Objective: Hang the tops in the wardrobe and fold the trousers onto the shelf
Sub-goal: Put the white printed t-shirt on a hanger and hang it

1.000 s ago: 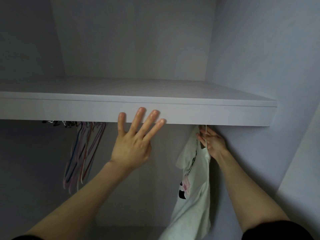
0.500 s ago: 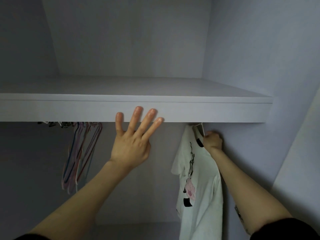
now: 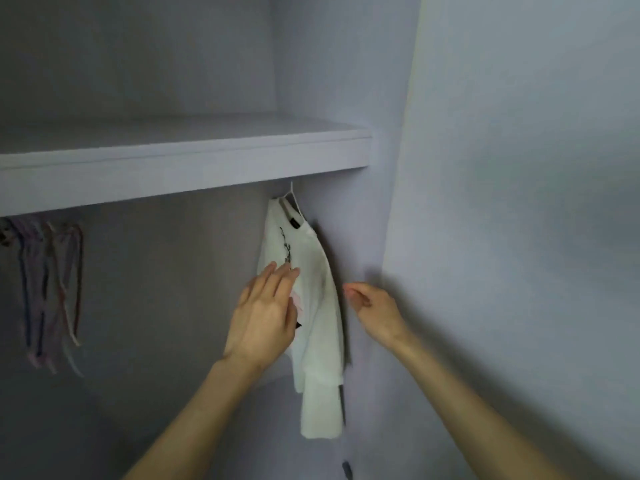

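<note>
Both hands are up at the hung garment. Nearest, the left hand [image 3: 265, 315] lies with straight, close-set fingers flat against the front of the white top [image 3: 317, 306], touching the cloth without gripping it. To its right, the right hand [image 3: 375, 311] hovers just beside the top's far edge, fingers loosely curled and holding nothing; it looks apart from the fabric, though motion blur makes that uncertain.

Beyond them the top hangs on a white hanger [image 3: 292, 202] whose hook disappears under the shelf [image 3: 180, 168], close against the wardrobe's right wall [image 3: 343, 98]. A rail cannot be seen, so how well the hook is seated cannot be told.

Risks from here, as I judge them: a sideways push from the left hand could drag the neckline off one hanger shoulder, or swing the hanger so that the hook lifts free and the top drops. Pressed against the wall, the garment may also bunch or crease.

Far left, a cluster of spare coloured hangers [image 3: 48, 289] hangs under the shelf. No trousers are in view, and the shelf top looks bare.
</note>
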`<state>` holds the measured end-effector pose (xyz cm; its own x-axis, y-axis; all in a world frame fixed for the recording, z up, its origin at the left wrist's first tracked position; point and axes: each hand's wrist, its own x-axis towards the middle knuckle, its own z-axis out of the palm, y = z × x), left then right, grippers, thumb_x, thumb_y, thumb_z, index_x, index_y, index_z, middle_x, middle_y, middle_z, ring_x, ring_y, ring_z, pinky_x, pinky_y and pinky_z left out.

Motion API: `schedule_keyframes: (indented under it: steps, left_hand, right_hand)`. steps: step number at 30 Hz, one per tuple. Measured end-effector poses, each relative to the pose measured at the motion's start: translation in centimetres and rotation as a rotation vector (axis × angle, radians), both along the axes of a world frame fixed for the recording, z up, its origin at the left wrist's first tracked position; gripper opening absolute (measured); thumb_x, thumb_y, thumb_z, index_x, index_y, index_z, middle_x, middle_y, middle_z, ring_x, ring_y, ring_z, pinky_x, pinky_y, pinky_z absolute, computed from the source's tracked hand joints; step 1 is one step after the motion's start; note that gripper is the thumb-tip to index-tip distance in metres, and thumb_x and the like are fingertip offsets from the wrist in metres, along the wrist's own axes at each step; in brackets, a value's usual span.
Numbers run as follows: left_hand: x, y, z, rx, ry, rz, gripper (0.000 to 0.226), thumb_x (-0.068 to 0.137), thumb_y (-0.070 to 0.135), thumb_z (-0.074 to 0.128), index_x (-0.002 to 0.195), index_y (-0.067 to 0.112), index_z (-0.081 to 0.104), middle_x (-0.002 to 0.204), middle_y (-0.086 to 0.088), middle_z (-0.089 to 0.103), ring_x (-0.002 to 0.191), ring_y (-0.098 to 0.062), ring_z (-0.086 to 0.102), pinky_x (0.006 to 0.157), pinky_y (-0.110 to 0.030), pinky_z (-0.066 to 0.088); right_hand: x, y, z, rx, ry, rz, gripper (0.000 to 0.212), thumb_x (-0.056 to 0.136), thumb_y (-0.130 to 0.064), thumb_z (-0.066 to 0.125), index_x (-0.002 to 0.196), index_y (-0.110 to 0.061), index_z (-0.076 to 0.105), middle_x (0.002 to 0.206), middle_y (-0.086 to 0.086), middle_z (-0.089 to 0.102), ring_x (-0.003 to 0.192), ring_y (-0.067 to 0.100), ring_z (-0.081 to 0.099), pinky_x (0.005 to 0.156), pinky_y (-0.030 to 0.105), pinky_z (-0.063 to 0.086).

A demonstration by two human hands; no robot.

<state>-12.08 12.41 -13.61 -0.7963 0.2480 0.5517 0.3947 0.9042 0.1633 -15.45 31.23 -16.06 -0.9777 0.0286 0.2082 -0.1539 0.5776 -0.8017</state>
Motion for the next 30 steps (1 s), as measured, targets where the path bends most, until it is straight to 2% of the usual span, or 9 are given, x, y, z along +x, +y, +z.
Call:
schedule_keyframes:
  steps: [2,5,10,14,16,19,22,25,30]
  left_hand:
    - [3.0,2.0,-2.2,0.058,-0.081,-0.14,0.042,0.086,0.001,0.054,0.128,0.005,0.054,0.134,-0.011,0.053,0.13,-0.027,0.044,0.104,-0.041,0.037]
    - [7.6,4.8,-5.7,0.114,-0.197,-0.3,0.038,0.087,0.0,0.055,0.124,0.005,0.058,0.124,-0.011,0.06,0.118,-0.028,0.054,0.098,-0.04,0.042]
    - [16.6,10.3,-12.1,0.082,-0.513,-0.557,0.037,0.096,0.015,0.044,0.132,0.017,0.05,0.132,0.002,0.054,0.121,-0.014,0.049,0.103,-0.024,0.035]
    - [22.2,17.2,-14.9,-0.032,-0.643,-0.824,0.037,0.098,0.021,0.041,0.135,0.024,0.045,0.136,0.009,0.049,0.122,-0.009,0.046,0.101,-0.024,0.036]
    - [24.2,21.0,-15.4,-0.078,-0.708,-0.938,0.035,0.098,0.022,0.04,0.132,0.025,0.047,0.133,0.008,0.051,0.12,-0.011,0.048,0.097,-0.023,0.036]
    - [26.5,27.2,-15.8,-0.139,-0.727,-1.07,0.04,0.098,0.02,0.039,0.138,0.023,0.043,0.14,0.005,0.045,0.128,-0.012,0.042,0.099,-0.015,0.027]
    - [28.9,34.9,-16.2,-0.193,-0.735,-1.203,0.04,0.098,0.016,0.04,0.138,0.017,0.043,0.14,0.0,0.046,0.127,-0.015,0.042,0.101,-0.017,0.025]
    - [30.6,42.0,-16.4,-0.211,-0.725,-1.298,0.041,0.096,0.013,0.043,0.135,0.023,0.046,0.134,0.004,0.05,0.123,-0.014,0.047,0.096,-0.015,0.029]
    - [33.6,55.9,-16.8,-0.298,-0.732,-1.425,0.039,0.096,0.015,0.042,0.133,0.024,0.048,0.131,0.003,0.053,0.12,-0.015,0.051,0.099,-0.032,0.04]
  right_hand:
    - [4.8,1.1,-1.6,-0.109,-0.034,-0.037,0.024,0.097,-0.013,0.048,0.113,-0.011,0.066,0.107,0.003,0.067,0.092,0.01,0.06,0.075,0.002,0.039]
    - [12.7,2.8,-4.8,-0.217,-0.148,-0.11,0.026,0.098,-0.01,0.043,0.115,-0.01,0.063,0.107,0.004,0.066,0.095,0.015,0.062,0.07,0.003,0.041]
    - [27.4,7.8,-9.8,-0.052,-0.286,-0.275,0.025,0.098,-0.014,0.047,0.116,-0.011,0.064,0.11,0.003,0.069,0.104,0.014,0.062,0.087,0.014,0.039]
    - [36.3,14.0,-10.9,-0.059,-0.369,-0.519,0.026,0.096,-0.012,0.048,0.116,-0.008,0.064,0.11,0.006,0.069,0.104,0.019,0.062,0.091,0.021,0.041]
    - [39.7,17.0,-10.7,-0.092,-0.372,-0.656,0.026,0.095,-0.009,0.048,0.115,-0.008,0.065,0.108,0.008,0.069,0.098,0.019,0.064,0.087,0.021,0.044]
    - [44.1,21.6,-10.3,-0.168,-0.366,-0.809,0.028,0.094,-0.002,0.045,0.115,-0.006,0.063,0.106,0.011,0.069,0.091,0.016,0.063,0.082,0.017,0.045]
    - [49.0,27.1,-10.4,-0.225,-0.332,-1.001,0.026,0.095,-0.005,0.046,0.114,-0.007,0.064,0.105,0.01,0.07,0.1,0.021,0.064,0.09,0.026,0.047]
    - [52.6,32.3,-10.6,-0.269,-0.329,-1.125,0.026,0.097,-0.01,0.045,0.116,-0.009,0.063,0.107,0.008,0.069,0.103,0.019,0.063,0.095,0.03,0.046]
    - [57.9,42.8,-11.6,-0.326,-0.3,-1.276,0.026,0.097,-0.015,0.045,0.117,-0.014,0.063,0.106,0.003,0.069,0.101,0.014,0.062,0.086,0.023,0.046]
